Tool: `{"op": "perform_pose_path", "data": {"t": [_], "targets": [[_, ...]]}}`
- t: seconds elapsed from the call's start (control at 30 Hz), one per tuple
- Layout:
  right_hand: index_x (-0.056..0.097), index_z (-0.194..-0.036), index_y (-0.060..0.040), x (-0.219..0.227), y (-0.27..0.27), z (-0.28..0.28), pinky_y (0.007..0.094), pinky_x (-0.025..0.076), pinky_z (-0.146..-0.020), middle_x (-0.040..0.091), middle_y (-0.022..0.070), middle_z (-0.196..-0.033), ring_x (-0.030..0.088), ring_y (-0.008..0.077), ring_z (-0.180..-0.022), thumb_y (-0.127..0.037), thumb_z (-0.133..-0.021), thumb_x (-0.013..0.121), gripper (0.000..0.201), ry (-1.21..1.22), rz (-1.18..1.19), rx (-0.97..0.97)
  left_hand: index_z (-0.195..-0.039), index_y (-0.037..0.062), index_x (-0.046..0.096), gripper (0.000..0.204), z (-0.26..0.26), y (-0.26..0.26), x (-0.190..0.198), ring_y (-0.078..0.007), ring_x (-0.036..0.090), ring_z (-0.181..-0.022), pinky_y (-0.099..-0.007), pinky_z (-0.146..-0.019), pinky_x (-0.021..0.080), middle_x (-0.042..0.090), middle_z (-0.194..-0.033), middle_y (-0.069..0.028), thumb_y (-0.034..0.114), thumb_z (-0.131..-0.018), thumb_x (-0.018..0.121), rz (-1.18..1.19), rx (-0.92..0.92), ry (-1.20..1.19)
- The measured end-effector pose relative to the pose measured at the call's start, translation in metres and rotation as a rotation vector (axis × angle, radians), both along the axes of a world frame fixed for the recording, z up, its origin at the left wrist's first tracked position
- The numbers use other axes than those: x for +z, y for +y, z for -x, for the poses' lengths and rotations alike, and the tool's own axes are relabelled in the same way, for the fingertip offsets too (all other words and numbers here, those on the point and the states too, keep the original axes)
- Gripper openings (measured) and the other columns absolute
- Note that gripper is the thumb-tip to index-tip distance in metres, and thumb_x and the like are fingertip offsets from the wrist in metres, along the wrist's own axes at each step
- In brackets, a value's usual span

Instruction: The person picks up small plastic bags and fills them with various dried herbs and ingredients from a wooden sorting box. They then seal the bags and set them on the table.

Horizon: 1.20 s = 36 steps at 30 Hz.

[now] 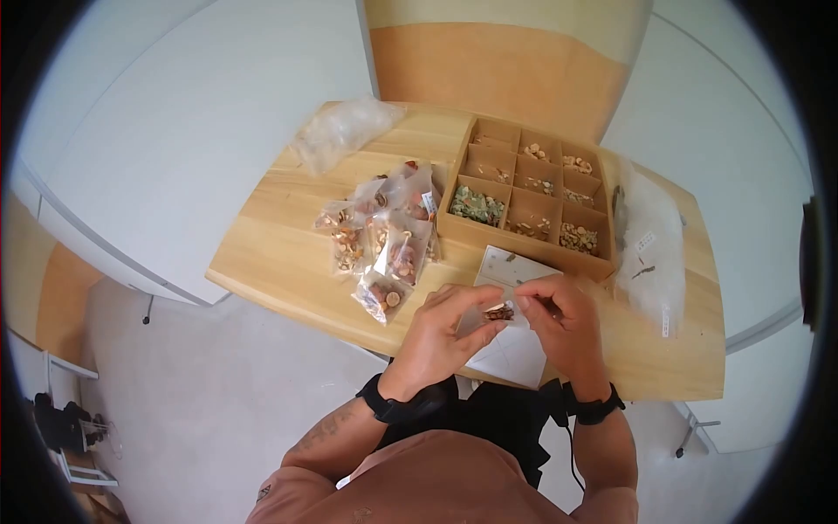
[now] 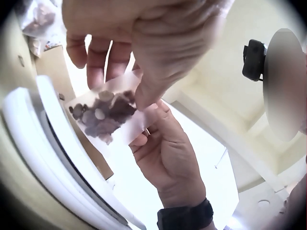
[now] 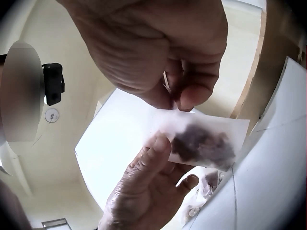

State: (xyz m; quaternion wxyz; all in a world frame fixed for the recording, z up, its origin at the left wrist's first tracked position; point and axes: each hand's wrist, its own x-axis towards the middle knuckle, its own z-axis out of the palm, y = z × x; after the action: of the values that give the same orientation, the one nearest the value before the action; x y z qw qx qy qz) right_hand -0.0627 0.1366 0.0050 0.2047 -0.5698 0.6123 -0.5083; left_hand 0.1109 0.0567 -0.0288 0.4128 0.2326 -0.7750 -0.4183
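A small translucent bag [image 2: 103, 117] of dark dried pieces, with several paler round ones among them, is held between both hands over the table's front edge. My left hand [image 1: 443, 330] grips the bag [image 1: 497, 312] by its side, thumb on the near face and fingers behind. My right hand [image 1: 566, 325] pinches the bag's edge between thumb and forefinger, its other fingers curled. In the right wrist view, the bag's contents [image 3: 204, 143] lie bunched toward the end away from the pinch. Beneath the hands lies a white sheet [image 1: 511, 354] with a few dark bits at its top.
Filled clear bags [image 1: 403, 253] are heaped left of centre on the wooden table [image 1: 279, 236]. Behind the sheet stands a divided cardboard box [image 1: 524, 240] with dried pieces in its compartments. Crumpled clear plastic [image 1: 345, 131] lies back left, and a large labelled plastic bag [image 1: 655, 262] lies right.
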Motion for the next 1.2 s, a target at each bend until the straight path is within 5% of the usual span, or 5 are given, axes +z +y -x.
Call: {"op": "perform_pose_path", "data": {"t": [0.17,0.27,0.43,0.7,1.2], "targets": [[0.069,-0.096,-0.0028,-0.004,-0.007,-0.004,0.0255,0.050,-0.067,0.067,0.0066,-0.086,0.063,0.0125,-0.074,-0.002,-0.089,0.067,0.007,-0.047,-0.009,0.039,-0.101,0.0052,0.069,0.018,0.001,-0.010,-0.003,-0.0264,0.064,-0.090,-0.0340,-0.077,0.050,0.070,-0.095,-0.0087,0.003,-0.084,0.074,-0.005,-0.040,0.092],[0.068,-0.098,-0.0030,-0.006,-0.009,-0.004,0.0253,0.050,-0.068,0.066,0.0058,-0.087,0.062,0.0124,-0.076,-0.002,-0.090,0.067,0.009,-0.072,-0.045,0.039,-0.103,0.0026,0.069,0.016,-0.002,-0.014,-0.001,-0.0154,0.066,-0.089,-0.0278,-0.071,0.052,0.069,-0.098,-0.0085,-0.001,-0.087,0.071,-0.069,-0.073,-0.001],[0.066,-0.103,-0.0031,-0.012,-0.007,-0.003,0.0249,0.049,-0.074,0.065,0.0045,-0.094,0.061,0.0119,-0.082,0.000,-0.089,0.065,0.014,-0.183,-0.011,-0.032,-0.098,0.0034,0.068,0.008,-0.012,-0.029,0.011,-0.0163,0.065,-0.079,-0.0282,-0.069,0.052,0.070,-0.088,-0.0073,0.002,-0.090,0.069,-0.161,0.000,-0.018],[0.064,-0.100,0.0004,-0.017,0.020,0.010,0.0235,0.048,-0.074,0.064,0.0041,-0.094,0.059,0.0101,-0.080,0.003,-0.091,0.059,0.011,-0.330,-0.110,-0.171,-0.093,0.0053,0.067,0.007,-0.085,-0.123,0.052,-0.0076,0.062,-0.076,-0.0223,-0.065,0.046,0.069,-0.086,-0.0009,0.012,-0.095,0.067,-0.217,0.170,0.002],[0.062,-0.098,0.0026,-0.046,0.053,0.020,0.0231,0.045,-0.068,0.063,0.0045,-0.083,0.056,0.0097,-0.072,-0.002,-0.097,0.055,0.009,-0.426,-0.110,-0.338,-0.096,0.0012,0.068,0.010,-0.083,-0.177,0.005,-0.0077,0.061,-0.072,-0.0231,-0.066,0.049,0.068,-0.081,-0.0016,0.010,-0.097,0.064,-0.397,0.107,-0.229]]}}
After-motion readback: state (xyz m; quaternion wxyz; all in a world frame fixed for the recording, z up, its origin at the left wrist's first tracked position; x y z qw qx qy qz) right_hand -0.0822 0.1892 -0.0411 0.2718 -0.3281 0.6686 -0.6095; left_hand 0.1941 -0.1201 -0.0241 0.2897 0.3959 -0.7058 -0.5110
